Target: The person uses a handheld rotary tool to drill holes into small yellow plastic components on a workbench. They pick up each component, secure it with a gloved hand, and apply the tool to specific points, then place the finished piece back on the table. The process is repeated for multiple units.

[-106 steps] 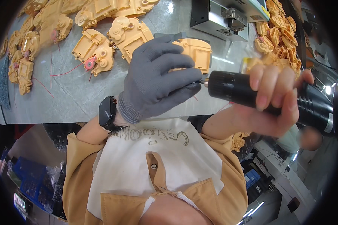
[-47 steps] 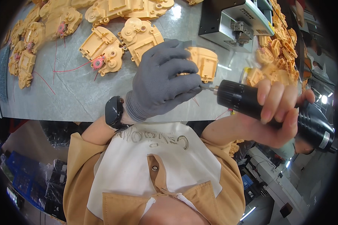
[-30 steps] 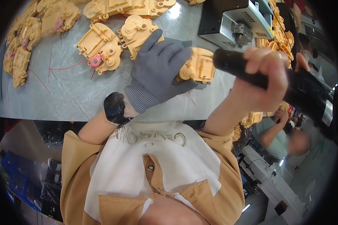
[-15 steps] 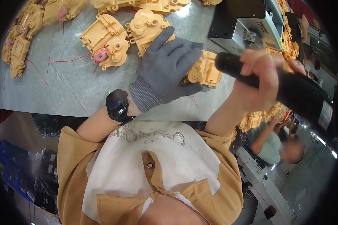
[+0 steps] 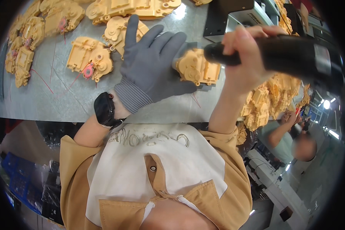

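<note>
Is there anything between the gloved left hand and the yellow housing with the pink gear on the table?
In the head view, only bare grey table lies between the left hand and that housing.

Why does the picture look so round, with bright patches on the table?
Head view: the fisheye lens bends the grey table edge and leaves black corners; overhead light glares off the tabletop near the yellow housings; the co-worker at lower right is blurred.

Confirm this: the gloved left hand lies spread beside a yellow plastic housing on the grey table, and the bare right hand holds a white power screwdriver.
Not quite. In the head view the power screwdriver in the right hand is black, not white. The rest stands: the gloved left hand lies spread beside the yellow plastic housing on the grey table.
</note>
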Motion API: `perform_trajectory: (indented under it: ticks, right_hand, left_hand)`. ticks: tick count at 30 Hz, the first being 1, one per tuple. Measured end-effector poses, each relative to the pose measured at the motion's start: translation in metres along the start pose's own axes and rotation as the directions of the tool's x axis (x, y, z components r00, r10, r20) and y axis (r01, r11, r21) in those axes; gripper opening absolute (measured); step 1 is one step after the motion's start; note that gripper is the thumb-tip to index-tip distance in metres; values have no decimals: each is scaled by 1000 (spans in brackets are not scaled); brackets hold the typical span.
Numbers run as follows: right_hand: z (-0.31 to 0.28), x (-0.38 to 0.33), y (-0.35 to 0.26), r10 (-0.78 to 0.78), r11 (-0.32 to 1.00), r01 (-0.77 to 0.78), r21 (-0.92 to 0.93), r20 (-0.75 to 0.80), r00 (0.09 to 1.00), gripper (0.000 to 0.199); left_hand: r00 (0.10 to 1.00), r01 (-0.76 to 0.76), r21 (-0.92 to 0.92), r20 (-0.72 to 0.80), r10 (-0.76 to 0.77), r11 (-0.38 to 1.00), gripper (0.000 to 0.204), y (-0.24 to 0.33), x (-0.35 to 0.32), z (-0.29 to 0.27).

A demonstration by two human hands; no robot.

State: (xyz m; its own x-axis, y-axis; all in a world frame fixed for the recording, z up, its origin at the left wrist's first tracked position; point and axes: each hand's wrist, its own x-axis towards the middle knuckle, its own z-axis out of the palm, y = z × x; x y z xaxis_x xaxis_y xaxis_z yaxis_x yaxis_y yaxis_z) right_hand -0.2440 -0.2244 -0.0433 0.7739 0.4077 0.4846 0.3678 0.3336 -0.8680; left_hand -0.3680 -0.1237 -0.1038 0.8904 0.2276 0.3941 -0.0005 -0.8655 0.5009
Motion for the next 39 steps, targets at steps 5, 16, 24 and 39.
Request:
perform_trajectory:
  ticks: [5,16,24,39]
  right_hand:
    - [2,-6,-11,-29,999,29,13,-13,999,38]
    - [-85,44,-34,-282,959,247,-138,-405,869,45]
    - [-74,52,-3,-178,969,120,-215,-277,944,44]
    - [-27,-55,-55,-23,975,8,222,68,997,54]
  left_hand:
    - [997,-55,-200,-69,42,978,89,17,11,28]
    - [994,-97,-305,18,108,947,60,8,3,44]
    - [985,-75,-347,118,123,935,71,3,6,41]
    - [982,-92,-369,121,146,925,78,-4,4,53]
